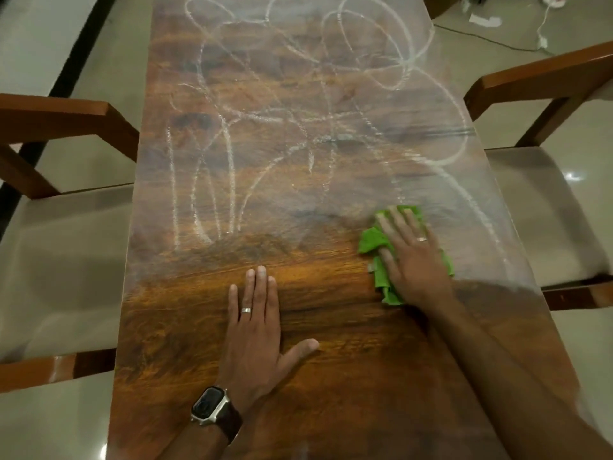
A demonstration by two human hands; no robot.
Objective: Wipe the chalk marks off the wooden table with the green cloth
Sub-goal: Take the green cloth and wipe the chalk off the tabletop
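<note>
A long wooden table (pixel 185 327) runs away from me. White chalk marks (pixel 229 174), loops and strokes, cover its middle and far part; the near part shows bare dark wood. A crumpled green cloth (pixel 373 242) lies at the right side of the table. My right hand (pixel 413 254) presses flat on the cloth with straight fingers, covering most of it. My left hand (pixel 257 323) rests flat on the bare wood near the middle, fingers straight, thumb spread. A watch sits on that wrist.
A wooden-armed chair with a pale seat (pixel 63 247) stands at the left of the table, another chair (pixel 544 200) at the right. A white cable and paper scraps (pixel 484 19) lie on the floor at the far right.
</note>
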